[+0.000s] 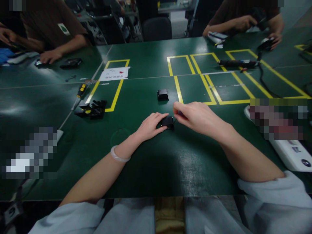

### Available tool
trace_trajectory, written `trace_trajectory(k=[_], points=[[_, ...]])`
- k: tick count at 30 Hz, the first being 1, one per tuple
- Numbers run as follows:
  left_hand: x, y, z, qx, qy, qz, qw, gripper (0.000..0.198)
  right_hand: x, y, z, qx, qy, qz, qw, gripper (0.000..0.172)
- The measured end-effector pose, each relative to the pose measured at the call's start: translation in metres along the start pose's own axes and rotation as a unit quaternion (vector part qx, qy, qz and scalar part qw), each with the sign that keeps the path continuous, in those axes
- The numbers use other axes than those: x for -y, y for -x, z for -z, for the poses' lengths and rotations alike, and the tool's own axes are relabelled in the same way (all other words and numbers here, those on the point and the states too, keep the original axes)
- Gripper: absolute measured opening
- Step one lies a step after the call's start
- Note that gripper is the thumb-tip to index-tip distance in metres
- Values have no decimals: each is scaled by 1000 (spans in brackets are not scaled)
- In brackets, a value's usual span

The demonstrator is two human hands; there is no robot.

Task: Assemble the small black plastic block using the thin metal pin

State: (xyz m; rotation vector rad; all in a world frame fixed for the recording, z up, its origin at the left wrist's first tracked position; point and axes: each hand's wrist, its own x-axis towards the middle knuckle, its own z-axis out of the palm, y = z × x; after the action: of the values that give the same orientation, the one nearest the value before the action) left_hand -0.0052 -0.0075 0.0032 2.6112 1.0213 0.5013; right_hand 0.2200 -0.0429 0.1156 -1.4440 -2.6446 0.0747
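My left hand (pixel 150 126) holds a small black box-shaped part (pixel 167 122) down on the green table, with the thumb on its near side and the fingers on its far side. Just right of that part is my right hand (pixel 198 116), its fingers closed in a pinch. A thin dark line runs from the part toward these fingertips; what they grip is too small to name. Slightly farther off, a second black box-shaped part (pixel 162 94) of similar shape sits on the table, touched by neither hand.
Black bracket-like pieces (pixel 94 110) and a yellow-and-black screwdriver (pixel 82 90) lie to the left, near a white paper label (pixel 115 73). Yellow tape outlines mark the green table (pixel 146 169). A white device (pixel 290 152) lies at right. Two people work across the table.
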Motion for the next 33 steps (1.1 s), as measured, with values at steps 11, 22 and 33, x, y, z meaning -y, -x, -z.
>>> trace_trajectory(k=[11,22,33], points=[[0,0,0,1,2,1,1000,51,4,-3,-4,-6,8,-18,1000,29],[2,-1,-1,-1,16,-1,1000,49,9,-3,-5,-14,29,-8,999,33],[4,-2,-1,7,21,1,1000,47,16,-4,-2,0,11,3,1000,26]])
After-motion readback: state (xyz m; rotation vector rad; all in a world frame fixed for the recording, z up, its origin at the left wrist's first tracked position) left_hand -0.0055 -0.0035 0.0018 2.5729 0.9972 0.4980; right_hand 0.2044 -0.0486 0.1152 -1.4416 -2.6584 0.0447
